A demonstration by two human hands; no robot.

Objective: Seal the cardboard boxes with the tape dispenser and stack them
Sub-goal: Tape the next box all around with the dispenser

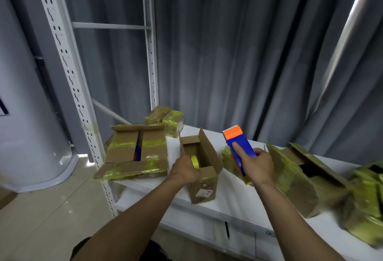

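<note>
My right hand (pixel 259 167) grips a blue tape dispenser (pixel 239 146) with an orange cutter end, held upright above the white table (pixel 232 196). My left hand (pixel 184 170) holds a yellow tape roll (pixel 195 161) at the mouth of a small open cardboard box (pixel 204 186) standing near the table's front edge, its flaps up. A flat, wide box (pixel 134 153) with yellow tape strips lies at the left, its top flaps parted over something blue and orange inside.
More taped boxes: a small one (pixel 165 118) at the back left, a crumpled one (pixel 230 160) behind my right hand, a large open one (pixel 300 177) and a blurred one (pixel 366 202) at the right. A white metal rack post (pixel 68 70) rises left; grey curtains hang behind.
</note>
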